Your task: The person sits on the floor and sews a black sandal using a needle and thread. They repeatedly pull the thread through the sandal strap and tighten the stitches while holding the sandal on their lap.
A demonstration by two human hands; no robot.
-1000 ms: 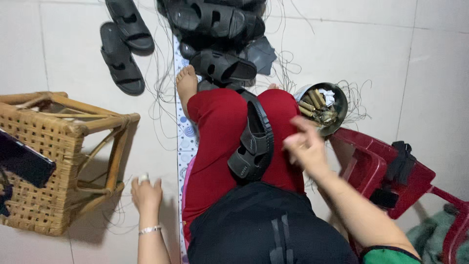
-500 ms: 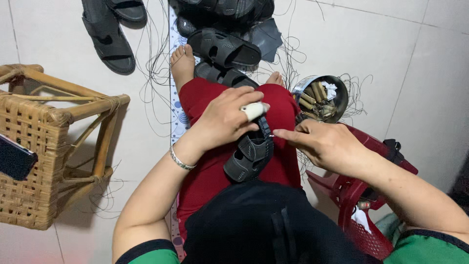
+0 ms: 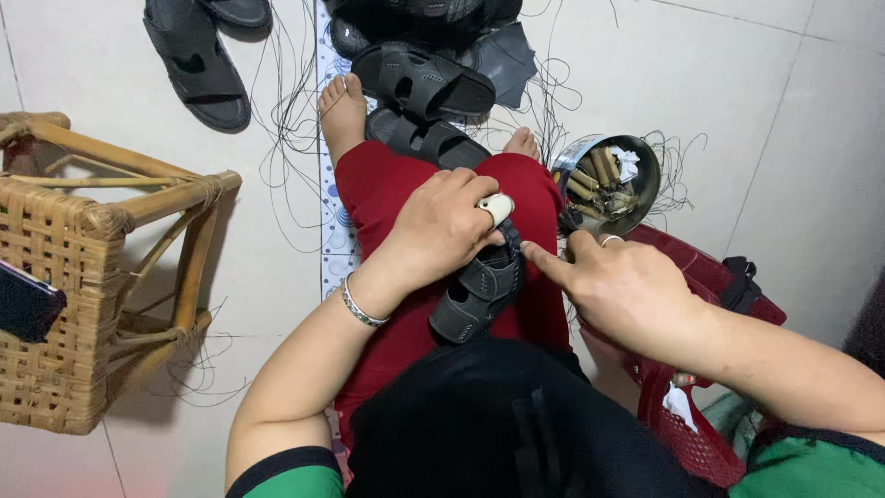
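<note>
A black sandal lies on my lap, across my red trousers. My left hand presses down on the sandal's upper end, with a white thimble-like cap on one finger and a silver bracelet at the wrist. My right hand comes in from the right; its forefinger and thumb pinch at the sandal's edge beside the left hand. What the right fingers hold is too small to tell. A ring sits on the right hand.
A round metal tin of small spools stands on the tiled floor beside my right knee. More black sandals and loose dark threads lie ahead of my bare feet. A wicker stool stands left; a red plastic basket sits right.
My left hand rose from the floor onto the sandal, and my right hand came down to the sandal's edge. The view has moved slightly closer.
</note>
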